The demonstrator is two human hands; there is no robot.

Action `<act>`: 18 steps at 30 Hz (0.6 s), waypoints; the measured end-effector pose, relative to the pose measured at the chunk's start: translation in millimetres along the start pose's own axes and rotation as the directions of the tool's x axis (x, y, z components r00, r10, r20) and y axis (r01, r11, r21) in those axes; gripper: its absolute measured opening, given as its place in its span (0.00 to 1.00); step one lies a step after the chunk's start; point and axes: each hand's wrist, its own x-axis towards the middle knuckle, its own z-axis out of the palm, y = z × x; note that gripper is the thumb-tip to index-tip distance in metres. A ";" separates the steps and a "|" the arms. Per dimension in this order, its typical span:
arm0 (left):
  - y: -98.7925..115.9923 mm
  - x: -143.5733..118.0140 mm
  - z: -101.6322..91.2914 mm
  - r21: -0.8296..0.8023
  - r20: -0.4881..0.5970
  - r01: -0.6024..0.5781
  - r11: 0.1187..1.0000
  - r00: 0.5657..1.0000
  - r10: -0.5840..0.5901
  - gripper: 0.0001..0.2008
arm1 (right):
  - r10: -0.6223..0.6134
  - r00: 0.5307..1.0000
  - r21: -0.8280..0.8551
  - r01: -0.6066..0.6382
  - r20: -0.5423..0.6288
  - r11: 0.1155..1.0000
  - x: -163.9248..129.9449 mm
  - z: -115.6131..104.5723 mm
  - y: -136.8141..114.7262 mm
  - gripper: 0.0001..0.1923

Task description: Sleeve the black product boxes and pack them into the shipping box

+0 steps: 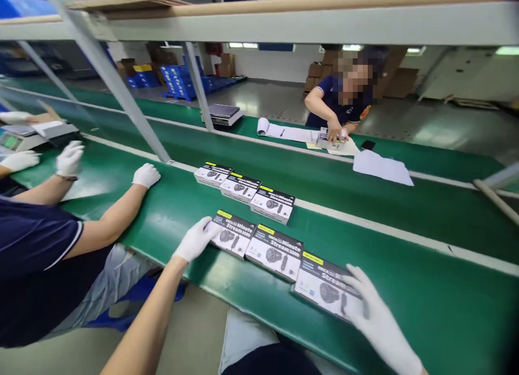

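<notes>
Your left hand [194,240] is on the near-left box [233,235], your right hand [368,307] on the near-right box [324,288]. Can't tell if either's gripping.

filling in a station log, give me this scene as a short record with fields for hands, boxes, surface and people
left hand: white glove, at the left end of the leftmost near box
right hand: white glove, blurred, over the right end of the rightmost near box
near row: three printed boxes, side by side
far row: three similar boxes, beyond the near row
surface: green tabletop
person at left: dark top
person across: hands over papers
</notes>
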 end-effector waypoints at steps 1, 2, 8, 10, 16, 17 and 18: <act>8.2 -19.3 13.4 -0.027 0.016 -0.004 1.000 1.000 0.005 0.33 | 0.049 0.996 0.031 -0.047 -0.069 0.998 -12.4 -7.8 15.2 0.27; 16.5 -37.5 27.2 -0.121 0.025 0.018 0.992 1.000 -0.015 0.32 | 0.103 0.984 0.044 -0.097 -0.143 0.994 -24.7 -15.0 29.3 0.27; 61.8 -106.8 87.4 -0.236 0.041 0.012 0.972 0.999 -0.003 0.29 | 0.302 0.882 0.065 -0.299 -0.361 0.952 -89.1 -62.6 92.0 0.26; 72.3 -114.2 94.4 -0.193 0.026 -0.010 0.981 1.000 0.015 0.29 | 0.336 0.861 0.056 -0.341 -0.381 0.938 -100.7 -76.7 104.9 0.25; 84.0 -117.0 106.2 -0.132 -0.068 -0.044 0.990 0.997 0.035 0.27 | 0.379 0.807 0.052 -0.401 -0.453 0.915 -90.4 -79.9 112.4 0.21; 84.5 -116.3 108.1 -0.123 -0.080 -0.043 0.992 0.996 0.033 0.27 | 0.367 0.806 0.060 -0.385 -0.464 0.921 -85.1 -76.5 109.1 0.21; 85.1 -115.5 109.6 -0.116 -0.090 -0.044 0.992 0.995 0.033 0.28 | 0.352 0.807 0.072 -0.362 -0.474 0.929 -79.8 -73.0 105.3 0.21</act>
